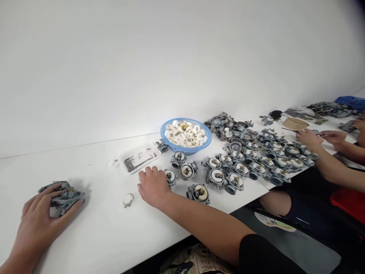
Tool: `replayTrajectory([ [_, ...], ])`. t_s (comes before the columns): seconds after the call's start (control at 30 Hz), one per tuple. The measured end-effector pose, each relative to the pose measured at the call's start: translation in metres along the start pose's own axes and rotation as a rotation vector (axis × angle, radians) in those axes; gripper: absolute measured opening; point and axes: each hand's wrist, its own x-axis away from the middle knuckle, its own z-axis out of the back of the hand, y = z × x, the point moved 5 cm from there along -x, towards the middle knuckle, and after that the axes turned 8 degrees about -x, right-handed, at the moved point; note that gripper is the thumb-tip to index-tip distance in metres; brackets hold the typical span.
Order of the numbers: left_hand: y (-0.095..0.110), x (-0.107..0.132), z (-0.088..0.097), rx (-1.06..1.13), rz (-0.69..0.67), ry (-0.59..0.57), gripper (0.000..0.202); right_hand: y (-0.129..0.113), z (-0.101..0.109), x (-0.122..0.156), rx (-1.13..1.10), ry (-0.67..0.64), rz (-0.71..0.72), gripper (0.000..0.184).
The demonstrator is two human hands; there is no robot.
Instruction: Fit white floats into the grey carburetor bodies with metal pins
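At the left, my left hand point(42, 219) is wrapped around a grey metal carburetor body point(68, 199) on the white table. My right hand point(154, 187) is over the middle of the table, fingers curled down and their tips hidden; whatever is in them cannot be made out. Just right of it, partly covered, is a carburetor with a white float point(170, 176). A loose white ring-shaped float point(128, 199) with a small metal piece lies between my hands. Beyond my right hand stands a shallow white tray point(125, 155) of thin metal pins.
A blue basket point(185, 150) heaped with white floats stands near the wall. Rows of carburetors with floats point(236, 179) fill the right side, with a pile of bare bodies point(225, 125) behind. Co-workers' hands point(309, 139) work farther right, near a brown bowl point(295, 123).
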Motion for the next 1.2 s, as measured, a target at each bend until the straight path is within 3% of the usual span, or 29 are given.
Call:
replayTrajectory([
  [0.1, 0.003, 0.001, 0.005, 0.022, -0.101, 0.163, 0.045, 0.004, 0.003, 0.002, 0.028, -0.006, -0.014, 0.028],
  [0.2, 0.002, 0.001, 0.006, 0.052, -0.116, 0.220, 0.047, 0.008, 0.005, 0.003, 0.047, -0.007, -0.026, 0.027],
  [0.47, 0.007, 0.001, 0.010, -0.034, -0.190, 0.073, 0.044, 0.019, 0.009, 0.004, 0.077, 0.002, -0.081, 0.029],
  [0.83, 0.006, 0.004, 0.011, -0.007, -0.166, 0.148, 0.046, 0.024, 0.014, 0.008, 0.079, 0.071, -0.155, 0.040],
  [1.03, 0.012, 0.006, 0.016, -0.056, -0.235, 0.248, 0.045, 0.019, 0.032, 0.021, -0.020, 0.192, -0.084, 0.053],
  [1.2, 0.015, 0.009, 0.018, -0.097, -0.330, 0.316, 0.044, 0.026, 0.067, 0.042, -0.167, 0.336, -0.009, 0.047],
])
